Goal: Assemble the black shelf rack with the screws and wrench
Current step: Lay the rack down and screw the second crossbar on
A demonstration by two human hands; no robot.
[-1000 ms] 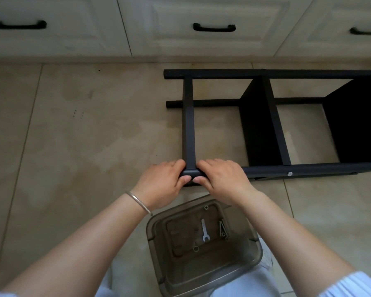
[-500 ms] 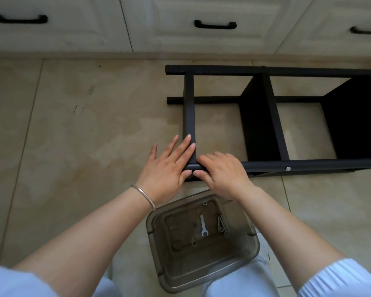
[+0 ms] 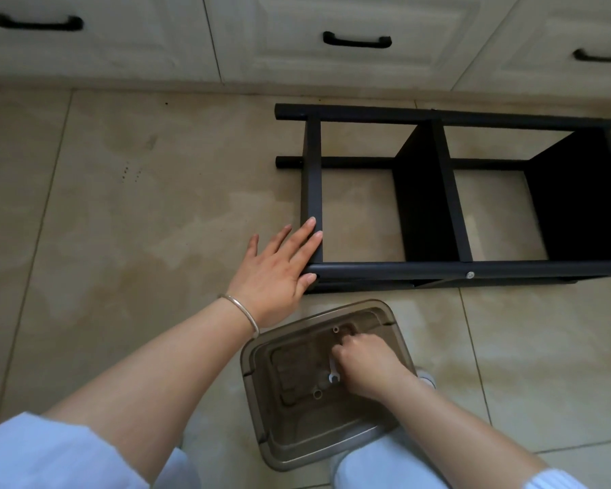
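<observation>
Lying on its side on tile floor (image 3: 120, 224), black shelf rack (image 3: 438, 268), long axis running L-R, near cabinets (image 3: 332, 15). Sitting just below it, clear bin (image 3: 261, 442). Resting flat w/ fingers straight & spread on rack's L end post, left hand (image 3: 276, 273). Reaching into bin, right hand (image 3: 367, 368), fingers curled at wrench (image 3: 333, 374); can't tell if gripping. Lying in bin, wrench, pointing roughly toward rack.

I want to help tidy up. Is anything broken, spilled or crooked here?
Nothing looks broken or spilled. The black shelf rack lies on its side on the floor, but that suits building it. The left hand rests flat on its corner, and the right hand reaches into the clear bin by the wrench.
</observation>
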